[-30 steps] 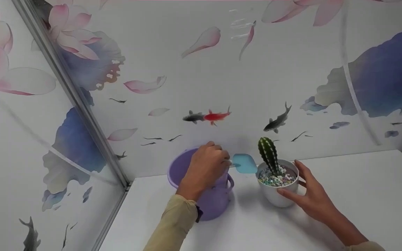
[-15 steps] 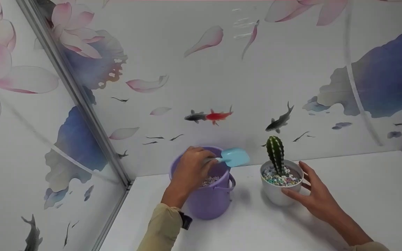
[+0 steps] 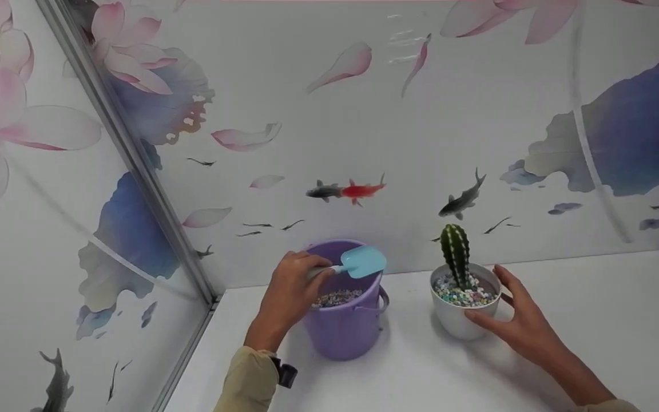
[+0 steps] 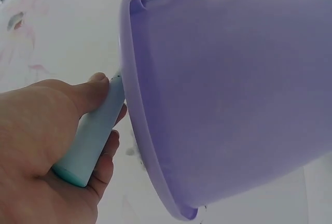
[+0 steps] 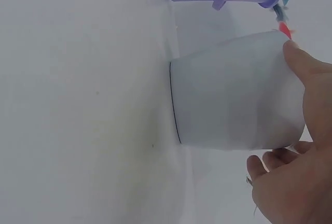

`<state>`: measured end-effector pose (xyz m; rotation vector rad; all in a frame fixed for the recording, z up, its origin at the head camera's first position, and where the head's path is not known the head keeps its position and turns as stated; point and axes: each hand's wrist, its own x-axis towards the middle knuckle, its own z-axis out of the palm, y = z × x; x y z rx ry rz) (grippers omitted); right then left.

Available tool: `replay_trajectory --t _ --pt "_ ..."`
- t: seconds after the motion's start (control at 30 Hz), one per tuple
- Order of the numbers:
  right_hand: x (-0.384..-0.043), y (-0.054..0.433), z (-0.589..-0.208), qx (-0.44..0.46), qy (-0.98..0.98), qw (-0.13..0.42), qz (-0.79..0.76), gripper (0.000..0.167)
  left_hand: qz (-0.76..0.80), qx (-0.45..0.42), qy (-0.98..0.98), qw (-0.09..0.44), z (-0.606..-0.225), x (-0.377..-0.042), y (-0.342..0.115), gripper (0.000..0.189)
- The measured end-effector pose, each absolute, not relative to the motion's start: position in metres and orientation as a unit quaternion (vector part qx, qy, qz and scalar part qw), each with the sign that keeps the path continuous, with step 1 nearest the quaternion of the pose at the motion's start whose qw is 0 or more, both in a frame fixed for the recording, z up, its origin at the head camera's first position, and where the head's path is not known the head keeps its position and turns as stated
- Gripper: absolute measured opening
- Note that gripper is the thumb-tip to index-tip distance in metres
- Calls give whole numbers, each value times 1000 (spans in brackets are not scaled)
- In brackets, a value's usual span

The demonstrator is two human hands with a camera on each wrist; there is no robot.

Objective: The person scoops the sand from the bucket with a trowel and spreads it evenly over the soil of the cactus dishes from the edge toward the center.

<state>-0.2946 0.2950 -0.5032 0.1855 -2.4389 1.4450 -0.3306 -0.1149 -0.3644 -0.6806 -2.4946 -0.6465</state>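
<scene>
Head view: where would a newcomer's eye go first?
Probably to the purple bucket on the white table, with the left hand holding a light blue shovel at its opening. Next comes the green cactus, standing in a white pot to the bucket's right, where the right hand grips the pot's side. Behind them, the red fish pictured on the wall would likely stand out too.

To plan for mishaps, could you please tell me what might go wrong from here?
The left hand holds the blue scoop at the mouth of the purple bucket; a heaped load of its pebbles might spill. The cactus juts above the white pot, so the scoop could knock it. The right hand grips that pot; a push might tip it.
</scene>
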Motion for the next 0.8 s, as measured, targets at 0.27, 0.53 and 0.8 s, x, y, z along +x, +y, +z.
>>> replay_trajectory --t 0.27,0.53,0.8 --pt "-284 283 -489 52 -835 235 495 99 -255 -238 -909 227 -372 -333 -131 14" --pt "-271 256 -474 74 -822 290 484 71 -245 -233 -914 224 -380 -335 -142 14" --pt "-263 225 -468 119 -809 299 492 61 -249 -222 -919 209 -387 -337 -143 12"
